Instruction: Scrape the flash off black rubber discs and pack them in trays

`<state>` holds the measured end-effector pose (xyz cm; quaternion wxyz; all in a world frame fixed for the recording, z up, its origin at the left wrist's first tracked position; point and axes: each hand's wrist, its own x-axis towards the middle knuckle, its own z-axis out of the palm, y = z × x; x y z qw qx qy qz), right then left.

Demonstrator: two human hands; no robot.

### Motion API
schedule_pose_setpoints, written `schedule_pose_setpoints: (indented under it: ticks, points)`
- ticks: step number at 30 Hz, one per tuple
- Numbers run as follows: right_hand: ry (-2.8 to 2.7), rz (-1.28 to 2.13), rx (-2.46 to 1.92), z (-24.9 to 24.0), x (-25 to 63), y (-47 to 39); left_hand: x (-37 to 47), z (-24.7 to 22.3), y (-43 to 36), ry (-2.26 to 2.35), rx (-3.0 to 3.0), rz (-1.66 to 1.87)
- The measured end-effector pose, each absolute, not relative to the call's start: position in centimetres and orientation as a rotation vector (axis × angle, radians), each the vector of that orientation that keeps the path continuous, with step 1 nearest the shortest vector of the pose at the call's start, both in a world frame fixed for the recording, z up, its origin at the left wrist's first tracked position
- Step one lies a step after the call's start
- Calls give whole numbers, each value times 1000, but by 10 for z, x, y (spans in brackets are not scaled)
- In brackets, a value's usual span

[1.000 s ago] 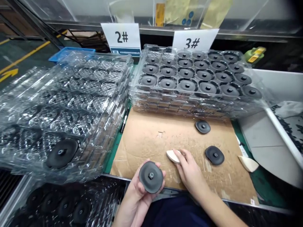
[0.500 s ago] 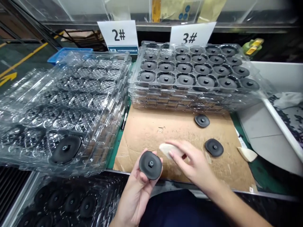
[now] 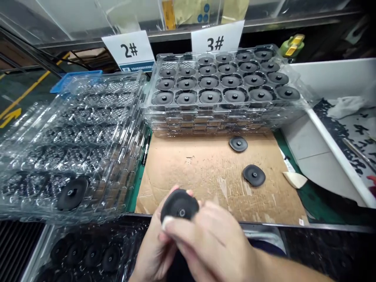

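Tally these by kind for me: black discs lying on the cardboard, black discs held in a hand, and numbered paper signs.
Black discs on the cardboard: 2
Held black disc, in the left hand: 1
Numbered paper signs: 2
Total: 5

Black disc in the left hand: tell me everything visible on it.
The black disc looks matte, like rubber or plastic, with a rounded outline and a small central stud topped by a greyish ring. It sits tilted, stud side towards the camera, at the near edge of the cardboard in the picture. The left hand holds it from beneath. The right hand hides its lower part, and a sliver of the white piece shows there; contact is unclear. Its underside is hidden.
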<state>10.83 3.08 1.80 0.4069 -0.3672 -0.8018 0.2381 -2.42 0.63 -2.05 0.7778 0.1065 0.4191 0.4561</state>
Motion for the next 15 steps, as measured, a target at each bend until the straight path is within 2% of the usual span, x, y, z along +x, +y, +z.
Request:
schedule_pose_setpoints:
  ticks: [6, 10, 12, 15]
  points:
    - [-2008, 597, -1077, 25, 116, 36, -14, -13, 9, 887, 210, 1003]
    - [-2046, 700, -937, 26, 137, 26, -12, -5, 9, 927, 173, 976]
    - [-2061, 757, -1053, 27, 152, 20, -11, -4, 8, 923, 184, 956]
    - [-2083, 630, -1203, 31, 168, 26, -2, -6, 7, 930, 209, 920]
